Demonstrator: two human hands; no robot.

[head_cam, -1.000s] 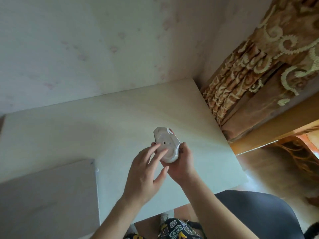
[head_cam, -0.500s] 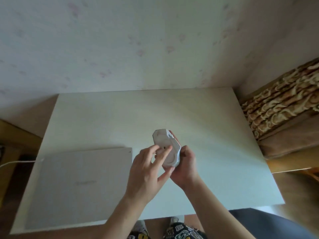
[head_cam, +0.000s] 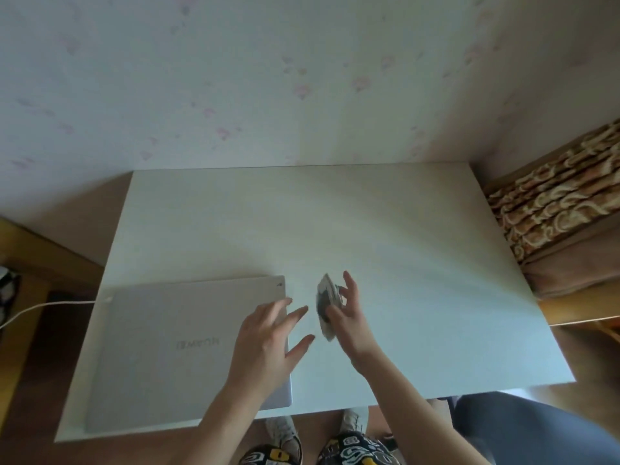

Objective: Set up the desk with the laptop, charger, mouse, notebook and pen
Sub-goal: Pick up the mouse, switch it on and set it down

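Observation:
My right hand [head_cam: 347,317] holds a white mouse [head_cam: 324,305] on edge above the white desk [head_cam: 402,246], its dark side facing left. My left hand [head_cam: 268,340] hovers just left of it with fingers spread, holding nothing, over the right edge of the laptop. The closed silver laptop [head_cam: 161,350] lies flat at the desk's front left. A white charger cable [head_cam: 43,307] runs from its left side off the desk. No notebook or pen is in view.
A pale wall stands behind the desk. A patterned brown curtain [head_cam: 553,209] hangs at the right. A grey chair seat [head_cam: 536,431] is at the lower right, and my knees and shoes show below the desk's front edge.
My left hand has come off the mouse and opened. My right hand has turned the mouse onto its edge. The view has swung left, showing more laptop and the cable.

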